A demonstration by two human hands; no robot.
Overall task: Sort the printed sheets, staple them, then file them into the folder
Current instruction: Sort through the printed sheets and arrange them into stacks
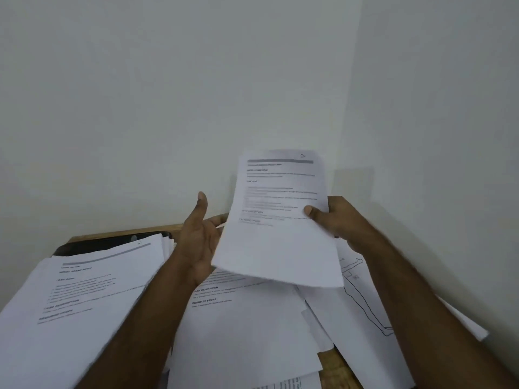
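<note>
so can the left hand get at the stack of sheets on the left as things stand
Probably yes: the left hand is open beside the raised sheet, and the left stack lies uncovered just below it.

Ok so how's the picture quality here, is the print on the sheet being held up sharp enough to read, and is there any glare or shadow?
Head view: the held sheet is soft, its headings and body text smeared and unreadable; the right hand pinching it is slightly blurred too. Lighting is dim and even with no glare; a faint shadow falls on the wall behind the sheet. Wide-angle bending shows on the left stack.
</note>
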